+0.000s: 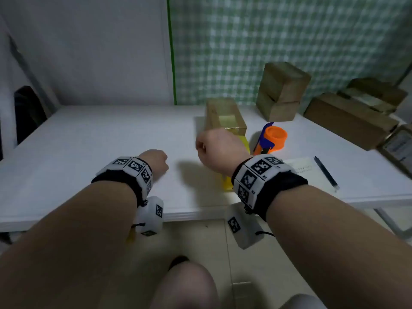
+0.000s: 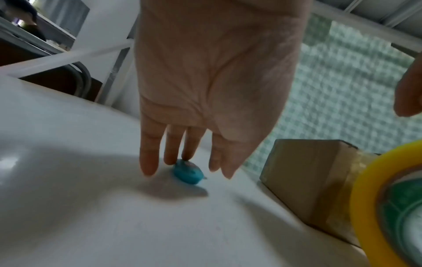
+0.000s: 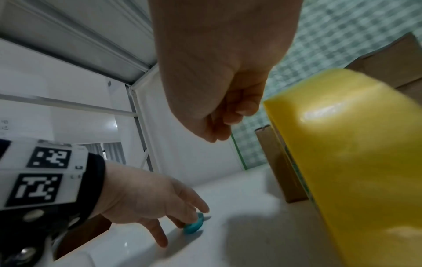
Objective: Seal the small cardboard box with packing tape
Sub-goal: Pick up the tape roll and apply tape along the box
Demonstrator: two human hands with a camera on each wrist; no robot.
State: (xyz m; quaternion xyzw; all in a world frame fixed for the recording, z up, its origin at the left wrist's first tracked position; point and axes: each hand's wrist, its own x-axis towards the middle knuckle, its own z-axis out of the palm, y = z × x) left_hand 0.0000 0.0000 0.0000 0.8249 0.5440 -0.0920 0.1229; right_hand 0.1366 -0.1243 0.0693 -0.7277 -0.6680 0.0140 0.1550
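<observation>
The box [image 1: 225, 115] lies on the white desk [image 1: 89, 139], a little right of centre and toward the back, with a strip of clear tape already across its top and down the near end (the left wrist view shows that strip wrapping the corner). Just in front of it stands the yellow tape roll [image 1: 243, 143], mostly hidden in the head view behind the right hand [image 1: 219, 148].

The right hand hovers above the desk in front of the box, its fingers curled in toward the palm; the right wrist view shows nothing between them, and the roll stands just beside the hand, apart from it. The left hand [image 2: 205, 86] reaches down to the desk left of the box, fingers nearly straight and spread, with fingertips [image 2: 189, 153] touching a small blue object [image 2: 188, 172] that lies flat on the surface; too blurred to say what it is, and it is not gripped.

To the right of the box stands an orange and blue tape dispenser [image 1: 270, 138]. Nearer the desk's front edge lies a sheet of paper [image 1: 305, 172] with a few lines of writing too small to read, and a dark pen [image 1: 326, 172] rests on it. Several more cardboard boxes [image 1: 282, 91] are stacked at the back right. Both wristbands carry black-and-white square code markers.
</observation>
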